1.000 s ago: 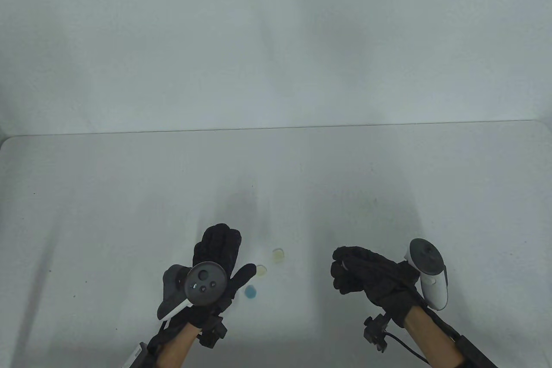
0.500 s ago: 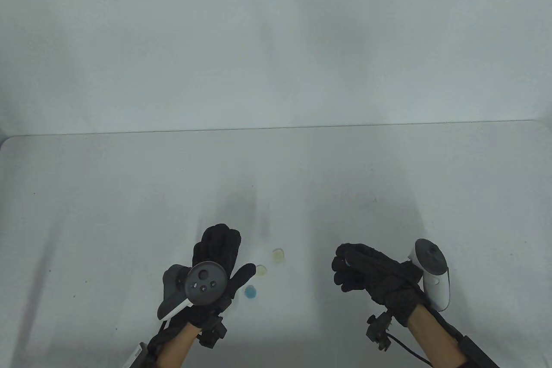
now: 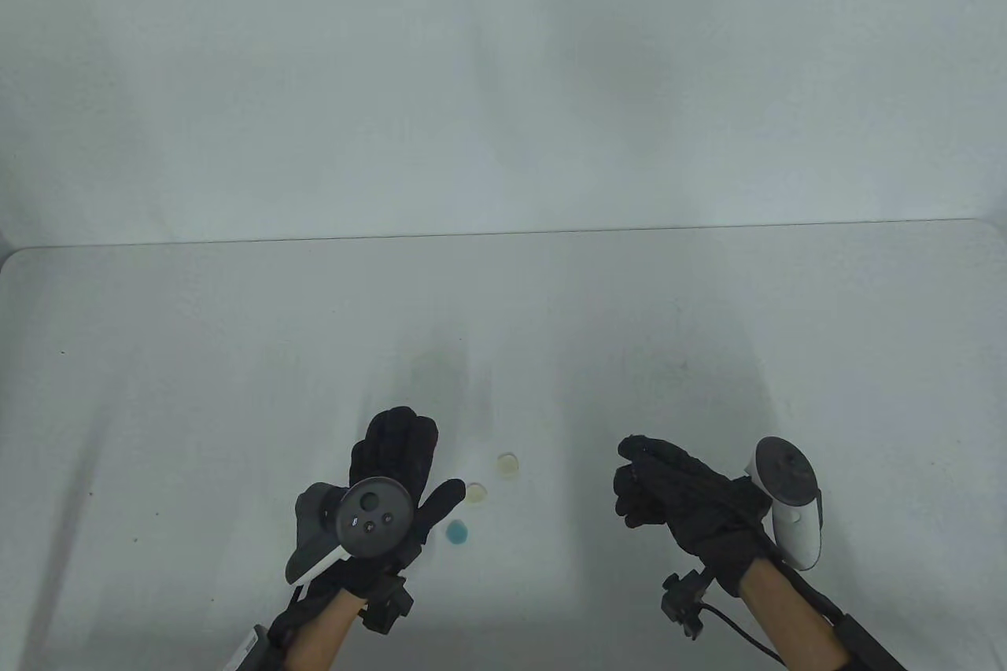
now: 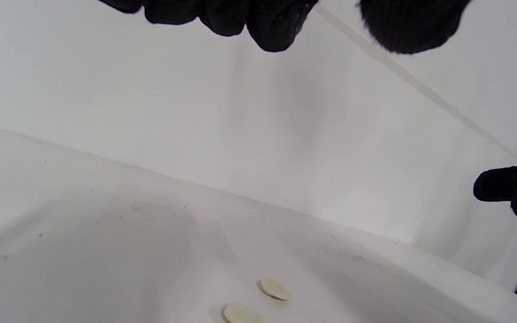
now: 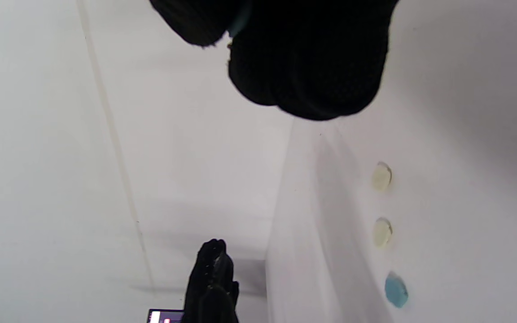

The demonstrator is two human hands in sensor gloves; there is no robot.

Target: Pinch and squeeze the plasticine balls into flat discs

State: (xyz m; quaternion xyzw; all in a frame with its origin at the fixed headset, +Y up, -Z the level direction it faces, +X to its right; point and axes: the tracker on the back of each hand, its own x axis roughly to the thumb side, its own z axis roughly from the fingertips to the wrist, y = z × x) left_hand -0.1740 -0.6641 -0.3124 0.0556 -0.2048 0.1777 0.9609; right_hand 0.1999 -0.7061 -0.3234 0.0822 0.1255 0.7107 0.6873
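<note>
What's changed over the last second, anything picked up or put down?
Only the right hand moved: it drifted slightly right and its fingers shifted, a forefinger now sticking out. Nothing visibly taken or released. The left hand, the blue disc and both yellow discs stayed put.

No text, label, brand, number or sign can be read in any view. The tracker (image 3: 374, 517) on the left hand shows only plain round buttons, with no marks that can be made out. At the bottom edge of the right wrist view a small lit screen (image 5: 165, 316) shows pale and pink patches, too small and blurred to read.
</note>
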